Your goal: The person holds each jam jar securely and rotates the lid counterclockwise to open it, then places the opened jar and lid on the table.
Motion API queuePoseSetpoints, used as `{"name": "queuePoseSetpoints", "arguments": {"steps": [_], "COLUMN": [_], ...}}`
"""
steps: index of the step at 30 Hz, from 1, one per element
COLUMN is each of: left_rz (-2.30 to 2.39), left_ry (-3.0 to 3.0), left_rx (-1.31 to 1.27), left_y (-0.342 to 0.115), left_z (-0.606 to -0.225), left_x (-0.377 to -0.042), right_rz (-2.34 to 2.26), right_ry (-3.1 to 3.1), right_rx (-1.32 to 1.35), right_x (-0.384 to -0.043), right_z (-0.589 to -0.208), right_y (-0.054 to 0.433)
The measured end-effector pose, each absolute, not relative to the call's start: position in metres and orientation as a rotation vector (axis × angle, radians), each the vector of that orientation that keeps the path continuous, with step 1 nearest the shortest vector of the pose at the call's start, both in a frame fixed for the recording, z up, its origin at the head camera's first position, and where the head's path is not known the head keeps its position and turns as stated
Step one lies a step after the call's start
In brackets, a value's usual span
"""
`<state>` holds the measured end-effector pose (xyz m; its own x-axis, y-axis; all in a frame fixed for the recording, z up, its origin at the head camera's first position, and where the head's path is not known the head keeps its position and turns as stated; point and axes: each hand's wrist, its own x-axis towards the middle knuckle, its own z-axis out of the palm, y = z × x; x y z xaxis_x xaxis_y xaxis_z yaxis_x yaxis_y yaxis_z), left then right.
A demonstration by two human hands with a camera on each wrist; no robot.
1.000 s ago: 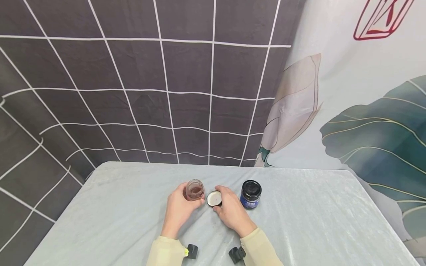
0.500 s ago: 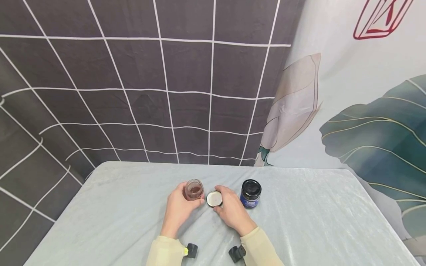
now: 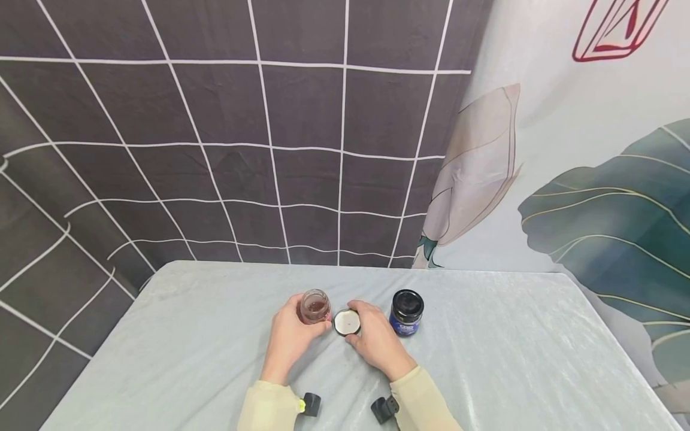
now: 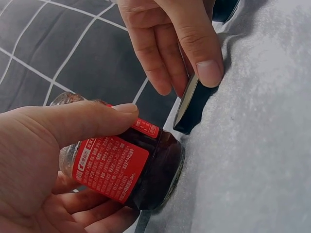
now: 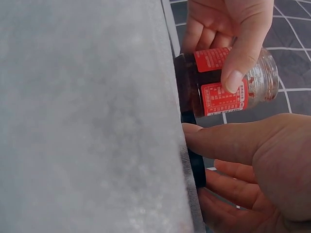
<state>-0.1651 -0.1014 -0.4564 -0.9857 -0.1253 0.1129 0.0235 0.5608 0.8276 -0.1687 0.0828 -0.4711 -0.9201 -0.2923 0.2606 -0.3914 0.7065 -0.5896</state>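
An uncapped glass jar with dark reddish contents stands on the cloth, gripped round its side by my left hand. The left wrist view shows its red label with white print, and my thumb lying across it. Just right of the jar, my right hand pinches a round black lid by its edge, thumb near and fingers far. Its white inner face points up, close over the cloth. In the right wrist view the lid is seen edge-on beneath the thumb, partly hidden by the fingers.
A second jar, with a black lid and blue label, stands just beyond my right hand. Pale cloth covers the table. Behind it hangs a dark grid-patterned curtain, with a leaf-print curtain to the right.
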Motion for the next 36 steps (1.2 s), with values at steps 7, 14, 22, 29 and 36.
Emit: {"name": "queuePoseSetpoints", "arguments": {"steps": [7,14,22,29,36], "left_rz": [-1.414,-1.421,-1.437,-1.436,-1.43], "left_ry": [-2.638,-2.642,-2.644,-2.645,-2.643], "left_rx": [0.083,0.06,0.041,0.034,0.012], "left_y": [-0.102,-0.103,-0.105,-0.106,-0.107], "left_z": [-0.457,-0.456,-0.456,-0.456,-0.455], "left_x": [-0.166,-0.167,-0.168,-0.167,-0.166], "right_rz": [1.018,1.034,1.009,0.994,0.99], "right_ry": [-2.761,-2.78,-2.781,-2.784,-2.756], "right_rx": [0.553,0.548,0.543,0.542,0.55], "right_x": [-0.169,-0.17,-0.17,-0.166,-0.163], "right_z": [-0.471,-0.468,-0.461,-0.453,-0.447], "right_y": [0.084,0.084,0.084,0.084,0.084]}}
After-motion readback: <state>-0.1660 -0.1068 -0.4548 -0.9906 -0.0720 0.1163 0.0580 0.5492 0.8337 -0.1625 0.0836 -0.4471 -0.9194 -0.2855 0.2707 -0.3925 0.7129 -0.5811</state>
